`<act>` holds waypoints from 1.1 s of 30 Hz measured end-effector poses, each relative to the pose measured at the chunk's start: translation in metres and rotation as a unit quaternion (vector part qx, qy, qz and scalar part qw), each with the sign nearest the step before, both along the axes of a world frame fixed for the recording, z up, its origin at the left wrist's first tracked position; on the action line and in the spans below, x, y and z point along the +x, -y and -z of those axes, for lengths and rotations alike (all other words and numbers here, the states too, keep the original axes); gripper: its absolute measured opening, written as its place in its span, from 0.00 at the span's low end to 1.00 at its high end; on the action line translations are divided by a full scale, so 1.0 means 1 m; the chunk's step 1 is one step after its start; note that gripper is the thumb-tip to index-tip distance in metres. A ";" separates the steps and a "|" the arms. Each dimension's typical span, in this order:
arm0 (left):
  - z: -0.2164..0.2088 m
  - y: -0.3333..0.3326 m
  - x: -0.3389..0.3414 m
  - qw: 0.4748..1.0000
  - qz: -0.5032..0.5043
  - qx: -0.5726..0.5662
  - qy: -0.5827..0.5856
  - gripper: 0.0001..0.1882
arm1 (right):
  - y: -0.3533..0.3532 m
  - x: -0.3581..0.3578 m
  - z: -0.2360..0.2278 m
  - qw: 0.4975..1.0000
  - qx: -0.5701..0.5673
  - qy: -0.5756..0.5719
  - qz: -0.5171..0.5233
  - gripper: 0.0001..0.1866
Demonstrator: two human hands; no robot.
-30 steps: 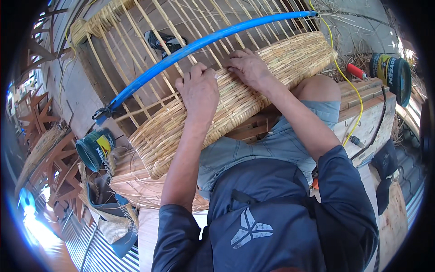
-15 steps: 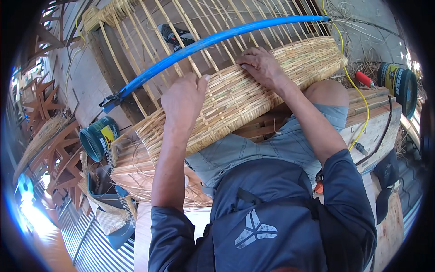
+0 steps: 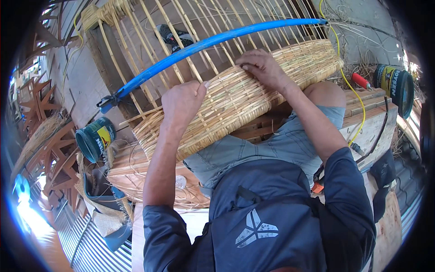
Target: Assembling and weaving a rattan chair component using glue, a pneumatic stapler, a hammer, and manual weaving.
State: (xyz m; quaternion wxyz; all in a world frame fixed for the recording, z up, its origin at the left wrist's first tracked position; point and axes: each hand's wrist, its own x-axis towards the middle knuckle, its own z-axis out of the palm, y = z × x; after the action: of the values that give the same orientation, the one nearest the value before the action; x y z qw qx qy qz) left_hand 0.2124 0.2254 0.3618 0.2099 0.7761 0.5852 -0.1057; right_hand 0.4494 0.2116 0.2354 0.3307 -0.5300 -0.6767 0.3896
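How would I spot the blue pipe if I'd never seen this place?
Find the big woven piece by the person's lap. Thin canes stretch from its far edge; the blue pipe bows across them, thicker and smoother than those pale sticks.

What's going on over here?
Someone's left hand lies over the far edge of a wicker band, and their right hand has its fingers at that same edge, farther right. The band is tightly woven; beyond it, rods run bare, with a curved blue tube crossing them.
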 end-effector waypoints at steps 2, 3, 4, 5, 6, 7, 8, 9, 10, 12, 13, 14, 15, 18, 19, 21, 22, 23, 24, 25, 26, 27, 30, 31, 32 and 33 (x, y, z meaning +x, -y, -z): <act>0.000 -0.001 -0.001 1.000 0.000 0.000 -0.003 0.20 | -0.007 0.017 -0.010 0.975 -0.119 -0.164 0.088 0.13; 0.001 -0.001 0.001 1.000 0.004 0.001 0.002 0.20 | -0.009 0.031 -0.012 0.956 -0.124 -0.222 0.148 0.13; 0.002 -0.002 0.003 1.000 -0.004 0.001 -0.004 0.21 | -0.012 0.048 -0.013 0.929 -0.126 -0.278 0.208 0.14; 0.003 -0.002 0.004 1.000 -0.013 0.002 -0.010 0.21 | -0.015 0.064 -0.014 0.912 -0.128 -0.276 0.275 0.13; 0.005 -0.003 0.007 1.000 -0.010 0.003 -0.004 0.21 | -0.013 0.085 -0.015 0.893 -0.133 -0.303 0.304 0.12; 0.004 -0.005 0.007 1.000 -0.005 0.005 -0.001 0.21 | -0.012 0.100 -0.016 0.873 -0.139 -0.334 0.328 0.11; 0.003 -0.006 0.009 1.000 -0.007 0.003 -0.011 0.21 | -0.010 0.112 -0.017 0.857 -0.136 -0.344 0.359 0.11; 0.001 -0.006 0.011 1.000 -0.008 0.001 -0.020 0.21 | -0.006 0.124 -0.021 0.846 -0.125 -0.351 0.382 0.10; 0.000 -0.007 0.013 1.000 -0.001 0.012 -0.012 0.21 | -0.003 0.134 -0.024 0.834 -0.114 -0.358 0.403 0.09; 0.001 -0.009 0.016 1.000 0.003 0.014 -0.012 0.21 | 0.006 0.150 -0.024 0.820 -0.114 -0.367 0.423 0.09; 0.001 -0.010 0.018 1.000 0.003 0.014 -0.017 0.20 | 0.010 0.155 -0.023 0.815 -0.112 -0.369 0.432 0.09; -0.001 -0.011 0.022 1.000 0.003 0.012 -0.019 0.20 | 0.013 0.158 -0.021 0.804 -0.112 -0.387 0.437 0.09; -0.002 -0.012 0.024 1.000 0.007 0.014 -0.013 0.20 | 0.014 0.155 -0.021 0.820 -0.110 -0.350 0.439 0.09; -0.004 -0.014 0.027 1.000 0.008 -0.002 -0.022 0.20 | 0.004 0.111 -0.031 0.881 -0.157 -0.249 0.371 0.12; -0.004 -0.013 0.028 1.000 0.012 0.000 -0.020 0.20 | -0.001 0.089 -0.036 0.918 -0.148 -0.223 0.292 0.13; -0.008 -0.011 0.032 1.000 0.010 -0.007 -0.028 0.21 | 0.001 0.038 -0.026 0.989 0.024 -0.083 0.121 0.14; -0.014 -0.010 0.031 0.999 0.026 -0.003 -0.038 0.20 | -0.005 0.007 -0.046 0.995 -0.001 -0.068 0.075 0.13; -0.026 -0.008 0.033 0.997 0.041 0.003 -0.062 0.19 | -0.014 -0.015 -0.062 0.997 0.018 -0.073 -0.017 0.13; -0.042 -0.001 0.037 0.995 0.054 0.004 -0.084 0.19 | -0.012 -0.037 -0.069 0.991 0.074 -0.100 -0.043 0.13; -0.066 0.004 0.043 0.996 0.043 0.001 -0.073 0.16 | -0.010 -0.049 -0.072 0.981 0.129 -0.128 -0.070 0.13; -0.092 0.007 0.045 0.997 0.027 -0.001 -0.066 0.14 | -0.012 -0.048 -0.081 0.980 0.129 -0.131 -0.073 0.13; -0.116 0.006 0.043 0.998 0.029 0.016 -0.056 0.11 | -0.019 -0.045 -0.099 0.978 0.007 -0.129 -0.165 0.13; -0.140 -0.010 0.009 0.988 0.076 0.131 -0.001 0.06 | -0.030 -0.014 -0.119 0.953 -0.093 -0.217 -0.192 0.15; -0.133 -0.016 0.003 0.976 0.095 0.190 0.050 0.07 | -0.027 0.009 -0.122 0.952 -0.119 -0.249 -0.131 0.15; -0.124 -0.023 0.003 0.975 0.066 0.194 0.081 0.07 | -0.026 0.028 -0.119 0.955 -0.181 -0.215 -0.095 0.15; -0.109 -0.028 0.004 0.973 0.035 0.199 0.111 0.07 | -0.023 0.038 -0.116 0.950 -0.213 -0.212 -0.085 0.14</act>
State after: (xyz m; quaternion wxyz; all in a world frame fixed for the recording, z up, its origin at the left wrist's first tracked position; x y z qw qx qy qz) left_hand 0.2165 0.2537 0.4706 0.1107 0.8294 0.5398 0.0920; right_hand 0.4877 0.2350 0.3515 0.3114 -0.4338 -0.5350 0.6547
